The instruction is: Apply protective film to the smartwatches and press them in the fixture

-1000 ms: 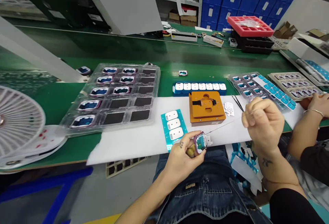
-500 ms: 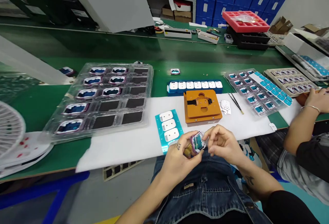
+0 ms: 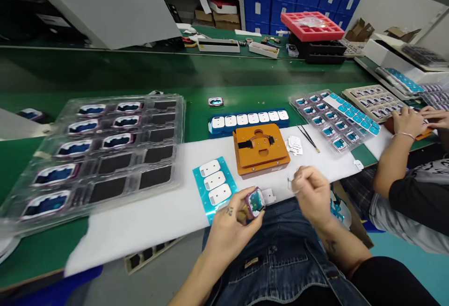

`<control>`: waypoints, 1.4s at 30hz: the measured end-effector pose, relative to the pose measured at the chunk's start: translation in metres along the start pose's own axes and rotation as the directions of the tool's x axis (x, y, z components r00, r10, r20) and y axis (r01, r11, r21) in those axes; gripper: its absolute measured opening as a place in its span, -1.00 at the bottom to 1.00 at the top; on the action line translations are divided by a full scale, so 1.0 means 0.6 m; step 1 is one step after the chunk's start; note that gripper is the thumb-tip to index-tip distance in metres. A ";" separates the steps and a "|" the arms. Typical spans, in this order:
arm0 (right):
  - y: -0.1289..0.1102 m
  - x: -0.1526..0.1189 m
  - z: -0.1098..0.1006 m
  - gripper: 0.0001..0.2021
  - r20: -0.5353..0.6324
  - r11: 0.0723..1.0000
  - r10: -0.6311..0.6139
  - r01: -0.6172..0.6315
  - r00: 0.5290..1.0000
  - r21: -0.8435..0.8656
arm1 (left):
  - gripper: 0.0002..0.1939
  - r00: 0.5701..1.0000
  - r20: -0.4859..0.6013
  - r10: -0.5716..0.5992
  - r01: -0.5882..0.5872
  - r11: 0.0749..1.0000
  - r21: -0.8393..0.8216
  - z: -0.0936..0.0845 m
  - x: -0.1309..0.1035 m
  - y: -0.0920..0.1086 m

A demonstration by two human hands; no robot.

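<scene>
My left hand (image 3: 234, 219) is closed round a small purple-rimmed watch case (image 3: 256, 202), its blue-green inside turned up and to the right. Just right of the case, at the mat's front edge, is a white cut-out piece (image 3: 269, 196); whether it touches the case I cannot tell. My right hand (image 3: 311, 191) is raised to the right, fingers pinched on a thin pale strip (image 3: 290, 183). Behind the hands stands an orange fixture block (image 3: 261, 149). A blue sheet (image 3: 224, 168) bearing three white stickers lies left of it.
A large clear tray (image 3: 105, 151) with several purple-rimmed cases lies left. Tweezers (image 3: 309, 138) and white pieces (image 3: 294, 145) lie right of the block. Behind it is a blue strip holder (image 3: 249, 121). Farther right are another tray (image 3: 328, 119) and a co-worker's hands (image 3: 409, 121).
My right hand has moved away from the watch case to the right, with the thin pale strip in its fingers. My left hand still holds the case. The view has shifted right.
</scene>
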State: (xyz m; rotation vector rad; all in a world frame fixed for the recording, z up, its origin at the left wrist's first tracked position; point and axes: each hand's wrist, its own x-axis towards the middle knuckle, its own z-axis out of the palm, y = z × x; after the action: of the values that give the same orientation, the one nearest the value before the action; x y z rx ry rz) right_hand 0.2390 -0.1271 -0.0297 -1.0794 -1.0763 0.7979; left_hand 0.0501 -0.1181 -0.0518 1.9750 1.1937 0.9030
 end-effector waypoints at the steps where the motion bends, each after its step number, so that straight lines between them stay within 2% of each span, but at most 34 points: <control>1: 0.002 0.019 -0.019 -0.77 -0.068 1.000 -0.010 0.010 0.998 0.003 | -0.62 1.000 -0.007 -0.030 0.030 0.999 -0.020 -0.003 0.000 -0.003; 3: 0.011 0.065 -0.059 -0.79 -0.148 0.993 -0.047 0.031 0.988 -0.114 | -0.61 0.996 -0.024 -0.090 0.088 0.994 -0.069 -0.007 0.001 -0.009; 5: 0.024 0.109 -0.091 -0.82 -0.117 0.928 -0.114 0.063 0.987 -0.367 | -0.60 0.989 -0.032 -0.145 0.141 0.983 -0.120 -0.007 0.001 -0.016; 6: 0.032 0.128 -0.102 -0.85 -0.056 0.858 -0.145 0.097 0.988 -0.504 | -0.59 0.986 -0.030 -0.167 0.161 0.976 -0.144 -0.007 0.002 -0.019; 8: 0.047 0.152 -0.112 -0.87 0.127 0.658 -0.152 0.196 0.980 -0.727 | -0.58 0.981 -0.021 -0.191 0.185 0.967 -0.176 -0.005 0.002 -0.023; 10: 0.058 0.161 -0.109 -0.84 0.314 0.425 -0.050 0.305 0.948 -0.852 | -0.59 0.980 -0.004 -0.201 0.197 0.962 -0.188 -0.004 0.002 -0.025; 12: 0.060 0.161 -0.099 -0.81 0.411 0.243 0.102 0.378 0.906 -0.893 | -0.59 0.980 0.017 -0.201 0.200 0.962 -0.185 -0.005 0.003 -0.026; 13: 0.058 0.160 -0.094 -0.80 0.424 0.187 0.162 0.394 0.891 -0.900 | -0.58 0.980 0.026 -0.199 0.200 0.962 -0.184 -0.006 0.003 -0.026; 18: 0.032 0.168 -0.073 -0.68 0.364 0.062 0.338 0.365 0.868 -0.929 | -0.59 0.978 0.031 -0.207 0.209 0.958 -0.198 -0.009 0.005 -0.031; 22: 0.023 0.172 -0.045 -0.75 0.278 -0.071 0.434 0.340 0.857 -0.938 | -0.59 0.977 0.068 -0.200 0.209 0.962 -0.178 -0.011 0.004 -0.034; 25: 0.027 0.172 -0.027 -0.72 0.252 -0.098 0.443 0.326 0.861 -0.940 | -0.59 0.974 0.078 -0.212 0.223 0.961 -0.163 -0.012 0.002 -0.033; 27: 0.028 0.178 -0.027 -0.72 0.254 -0.102 0.445 0.330 0.859 -0.938 | -0.59 0.974 0.072 -0.213 0.223 0.960 -0.169 -0.012 0.002 -0.031; 32: 0.012 0.203 -0.064 -0.70 0.285 -0.099 0.446 0.363 0.848 -0.926 | -0.57 0.980 0.061 -0.192 0.200 0.960 -0.195 -0.013 0.003 -0.030; 36: -0.003 0.193 -0.082 -0.73 0.406 -0.041 0.468 0.478 0.785 -0.877 | -0.57 0.985 0.051 -0.167 0.174 0.968 -0.179 -0.012 0.004 -0.035; 39: -0.005 0.180 -0.077 -0.76 0.459 -0.028 0.496 0.542 0.737 -0.840 | -0.56 0.987 0.043 -0.155 0.161 0.970 -0.181 -0.011 0.004 -0.040; 42: 0.000 0.179 -0.072 -0.76 0.481 -0.024 0.511 0.571 0.712 -0.821 | -0.56 0.983 0.060 -0.175 0.184 0.965 -0.188 -0.009 0.002 -0.038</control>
State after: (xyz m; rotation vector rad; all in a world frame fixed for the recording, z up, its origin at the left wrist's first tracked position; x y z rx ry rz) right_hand 0.3126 -0.0418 -0.0033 -2.0573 -2.7014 0.1056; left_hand 0.0355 -0.1076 -0.0669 1.6949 1.1918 0.8451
